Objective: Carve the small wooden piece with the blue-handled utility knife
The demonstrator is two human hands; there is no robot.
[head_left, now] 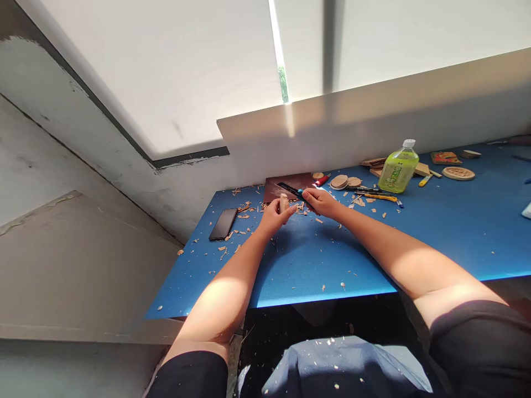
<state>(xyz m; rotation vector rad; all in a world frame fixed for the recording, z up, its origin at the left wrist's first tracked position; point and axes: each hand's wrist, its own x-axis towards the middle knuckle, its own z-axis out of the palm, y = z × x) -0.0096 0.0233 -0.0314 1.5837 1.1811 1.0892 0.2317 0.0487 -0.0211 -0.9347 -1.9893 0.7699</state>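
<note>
My left hand (272,217) is closed around a small pale piece of wood (284,202), held upright above the blue table (307,265). In my right hand (321,202) is a dark utility knife (289,189) with a blue part near the grip. Its dark front end points left, a little beyond the wood; I cannot tell whether the two touch. Beneath and behind the hands lies a brown board (271,190). Wood shavings (244,209) are scattered around the board and both hands.
A black phone (223,224) lies to the left. On the right stand a bottle of green liquid (399,168), wooden discs (339,181), a yellow cutter (380,197) and a carved round piece (458,173). A red-handled tool (322,180) rests near the wall. The table's front edge is close to my lap.
</note>
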